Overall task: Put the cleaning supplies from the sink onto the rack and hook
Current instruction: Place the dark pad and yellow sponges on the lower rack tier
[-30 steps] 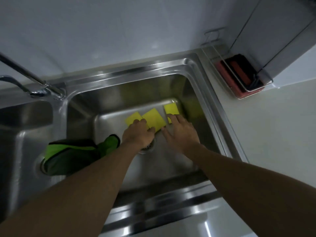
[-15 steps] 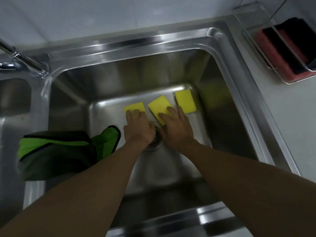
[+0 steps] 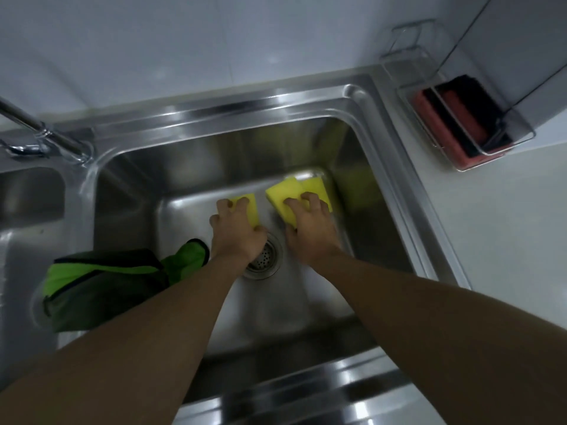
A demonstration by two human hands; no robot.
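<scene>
Since a moment ago the right hand [image 3: 310, 228] is dragging the middle sponge [image 3: 283, 196] against the far sponge [image 3: 316, 190] on the sink [image 3: 214, 142] floor, fingers pinching both; the left hand [image 3: 237, 231] is clamping its own sponge [image 3: 247, 205]; stacked sponges are risking slipping apart mid-lift.

Single head view, looking steeply down into sink [image 3: 395, 167] from close above, wall ahead.

Three sponges [image 3: 283, 196] showing bright yellow, plain. Cloth [image 3: 104, 280] showing lime green with dark, near-black panels and edging. Sink [image 3: 214, 161] reading bare silver steel. Rack [image 3: 460, 130] holding red and black pieces. Wall [image 3: 184, 41] looking pale grey-white.
</scene>
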